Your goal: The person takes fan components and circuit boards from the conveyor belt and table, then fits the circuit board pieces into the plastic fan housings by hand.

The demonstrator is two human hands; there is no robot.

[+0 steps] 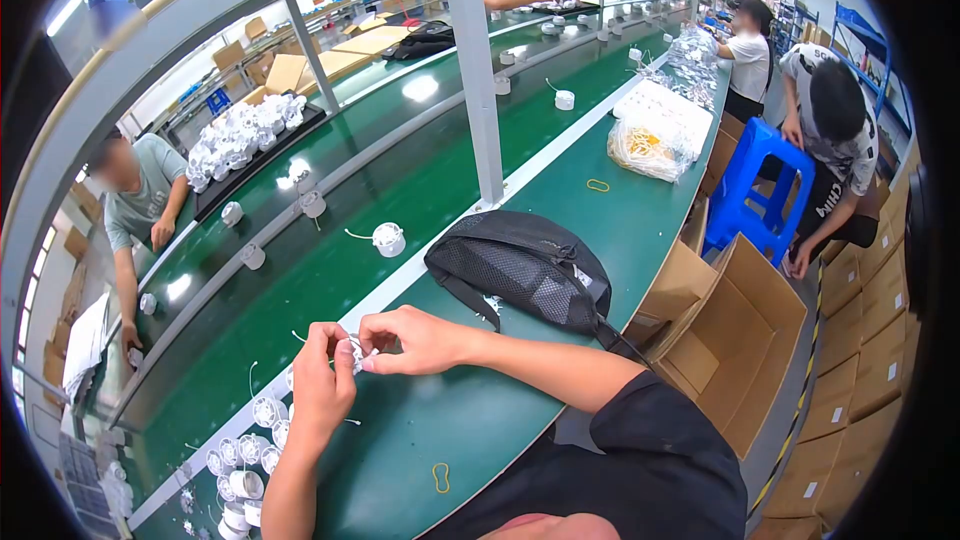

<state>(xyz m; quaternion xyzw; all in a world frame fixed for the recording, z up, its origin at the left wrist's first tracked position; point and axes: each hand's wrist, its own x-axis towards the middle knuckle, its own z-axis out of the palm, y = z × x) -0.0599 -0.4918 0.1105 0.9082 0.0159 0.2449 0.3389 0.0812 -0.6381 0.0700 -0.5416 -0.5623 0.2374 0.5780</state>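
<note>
Hands [425, 342] pinch a white part [357, 353]; bag [632, 164] holds yellow bands [655, 146]

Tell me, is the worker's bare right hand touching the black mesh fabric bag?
Apart: the head view shows a patch of green tabletop between the right hand and the black mesh fabric bag.

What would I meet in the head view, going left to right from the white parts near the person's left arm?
Round white parts, the left hand, the right hand, a black bag, an open cardboard box, stacked cartons.
</note>
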